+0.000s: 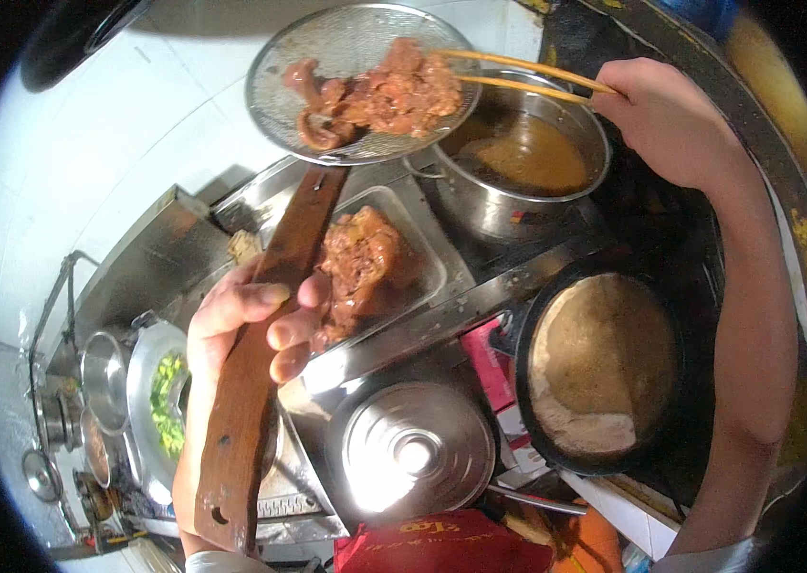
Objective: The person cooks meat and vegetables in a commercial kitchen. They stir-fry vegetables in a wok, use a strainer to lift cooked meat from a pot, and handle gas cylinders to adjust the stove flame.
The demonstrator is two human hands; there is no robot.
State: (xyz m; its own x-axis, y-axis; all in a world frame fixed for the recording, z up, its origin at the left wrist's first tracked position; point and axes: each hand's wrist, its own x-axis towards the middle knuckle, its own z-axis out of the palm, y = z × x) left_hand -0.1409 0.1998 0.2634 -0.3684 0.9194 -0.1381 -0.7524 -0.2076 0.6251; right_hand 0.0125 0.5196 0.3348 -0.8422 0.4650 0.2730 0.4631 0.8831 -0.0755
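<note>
My left hand point(260, 315) grips the wooden handle point(253, 379) of a wire-mesh strainer point(267, 93). A clump of wet, reddish-brown meat point(403, 93) lies in the mesh. In my right hand point(661, 118) is a pair of wooden chopsticks point(546, 70), whose tips reach the right side of the meat. Behind the strainer's right edge stands a steel pot point(503, 211) with brown liquid point(528, 154) in it. Below the strainer, a clear rectangular tray point(425, 276) holds more meat point(360, 258), partly hidden by my left fingers.
A black pan point(525, 358) of cloudy brown liquid sits at right. Nearer me is a round metal lid point(439, 422) beside a pink printed box point(489, 362). Chopped greens point(168, 408) in a metal bowl point(142, 372) and a steel bowl point(104, 379) stand at left, near the tiled wall point(88, 136).
</note>
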